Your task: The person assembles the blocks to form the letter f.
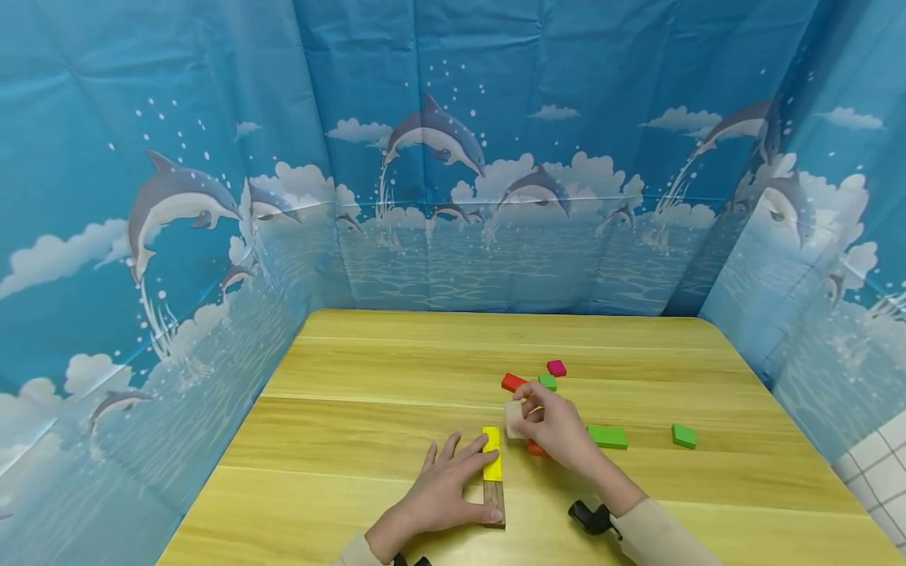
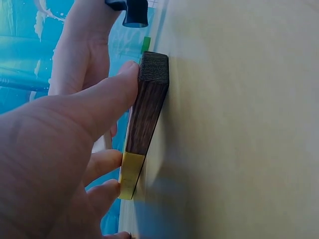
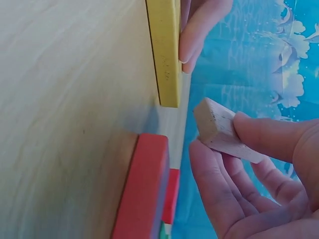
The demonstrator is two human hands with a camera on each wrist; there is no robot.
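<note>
My left hand [image 1: 447,486] lies with spread fingers over a row of blocks. Its thumb rests on a dark brown wooden block [image 2: 149,107] at the near end, and fingertips touch the yellow block [image 1: 492,465] beyond it. The two colours line up end to end on the table. Between thumb and fingers, my right hand [image 1: 555,428] pinches a pale wooden block [image 3: 225,130]. In the right wrist view this block is held up off the table, tilted, close to the yellow block's far end. A red block [image 3: 144,189] lies beneath the right hand.
Right of the right hand lie a long green block [image 1: 607,437] and a smaller green block [image 1: 683,435]. Farther back are another red block [image 1: 513,382], a little green block [image 1: 548,382] and a magenta block [image 1: 557,368]. A dolphin-print curtain [image 1: 495,259] surrounds the wooden table [image 1: 340,440].
</note>
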